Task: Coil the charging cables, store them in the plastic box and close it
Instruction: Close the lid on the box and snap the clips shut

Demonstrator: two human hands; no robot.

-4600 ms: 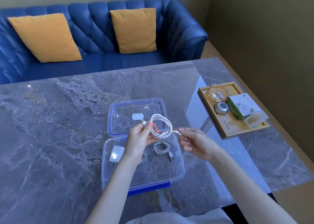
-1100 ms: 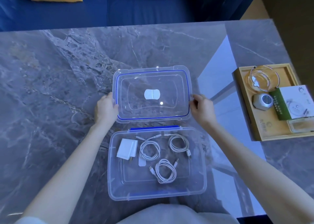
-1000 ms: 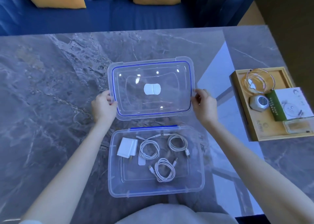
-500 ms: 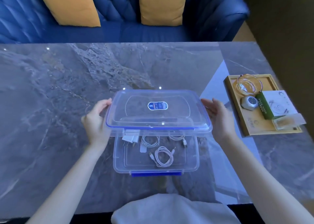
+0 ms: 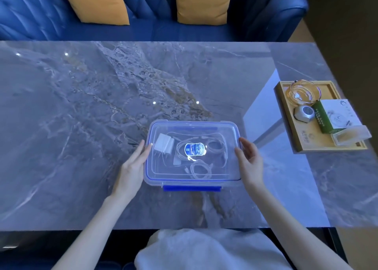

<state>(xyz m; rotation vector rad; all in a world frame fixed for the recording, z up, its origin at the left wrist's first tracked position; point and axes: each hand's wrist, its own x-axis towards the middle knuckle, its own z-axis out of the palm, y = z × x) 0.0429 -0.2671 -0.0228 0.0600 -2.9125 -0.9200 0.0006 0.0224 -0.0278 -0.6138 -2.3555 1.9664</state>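
Clear plastic box (image 5: 231,179) sits on the grey marble table (image 5: 81,126), near the person's edge, roughly centred. The lid (image 5: 216,130), clear with a blue seal line, lies flat on top of the box and covers it fully. An oval blue label (image 5: 194,149) is stuck at the lid's centre. The blue latch (image 5: 192,188) on the near side hangs below the rim; whether it is snapped cannot be told.

Seen through the lid: white coiled cables (image 5: 201,170) and a white charger plug (image 5: 163,144) at the left end, all inside the box.

Left hand (image 5: 134,165) lies against the box's left side, fingers straight, fingertips touching the lid edge. Right hand (image 5: 250,161) is at the right side, fingers relaxed and extended, palm turned toward the box; contact looks light or just apart. Neither hand grips anything.

At the table's right edge, well apart from the box, a wooden tray (image 5: 302,142) carries a glass bowl (image 5: 303,94), a small grey round device (image 5: 303,114) and a green-and-white carton (image 5: 335,116). Beyond the table: blue sofa (image 5: 41,9) with two yellow cushions (image 5: 202,1).
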